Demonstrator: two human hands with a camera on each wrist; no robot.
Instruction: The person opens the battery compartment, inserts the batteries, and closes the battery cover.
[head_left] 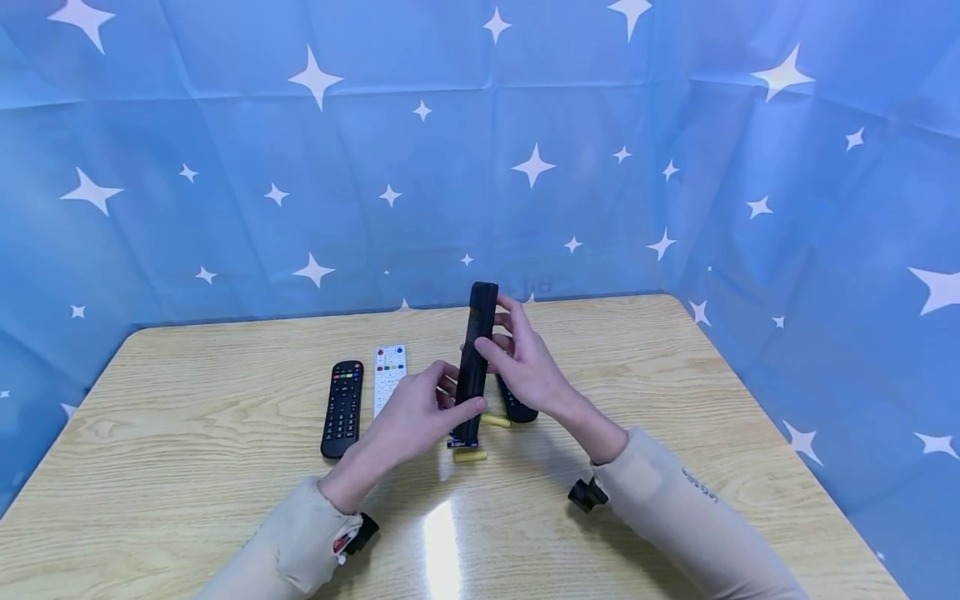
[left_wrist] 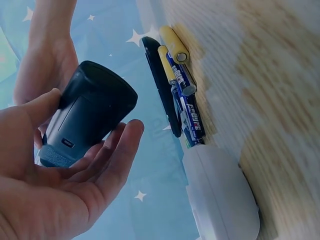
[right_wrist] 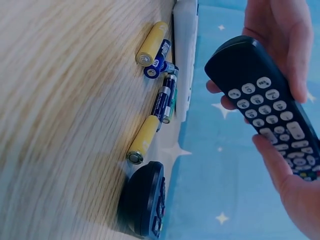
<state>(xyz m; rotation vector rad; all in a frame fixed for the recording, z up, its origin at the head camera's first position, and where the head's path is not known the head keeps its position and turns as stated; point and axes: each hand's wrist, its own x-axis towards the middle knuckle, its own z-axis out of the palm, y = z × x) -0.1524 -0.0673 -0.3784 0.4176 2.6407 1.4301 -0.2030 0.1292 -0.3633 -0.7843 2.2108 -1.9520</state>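
Observation:
A black remote control (head_left: 476,346) is held up off the table in both hands, its far end tilted upward. Near its lower end, my left hand (head_left: 414,414) grips it between thumb and fingers. Higher up, my right hand (head_left: 531,367) holds its side. The left wrist view shows the back of the remote (left_wrist: 92,115), with a small latch on its cover. White keys cover the front of the remote (right_wrist: 272,107) in the right wrist view. Under it lie several loose batteries, among them yellow ones (right_wrist: 142,140) and dark blue ones (right_wrist: 161,102).
On the wooden table (head_left: 225,400), another black remote (head_left: 344,408) and a white remote (head_left: 389,371) lie at the left. One more black remote (head_left: 517,407) lies behind the right hand, partly hidden. A blue star-patterned cloth (head_left: 450,225) hangs behind the table.

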